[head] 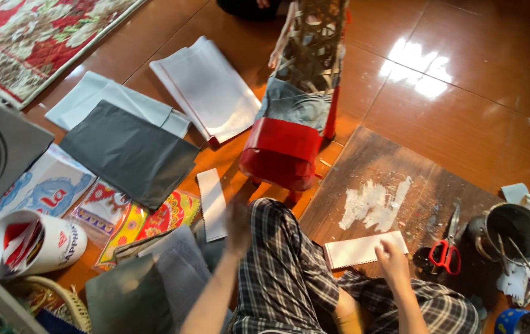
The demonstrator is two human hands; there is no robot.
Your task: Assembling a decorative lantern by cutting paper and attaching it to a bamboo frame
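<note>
Brown floor tiles: right hand [392, 258] pinches a white paper strip [364, 250] on the wooden board [395, 179]; left hand [237, 227] is blurred, its grip unclear.

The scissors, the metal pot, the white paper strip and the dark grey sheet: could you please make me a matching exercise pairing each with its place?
Things:
1. scissors
2. metal pot
3. white paper strip
4. dark grey sheet

Places:
A. under the right hand, on the wooden board
B. at the far right, sticks inside
C. left of the red paper-covered bamboo frame
D. between strip and pot

Pairs: 1-D, 2-B, 3-A, 4-C
</note>
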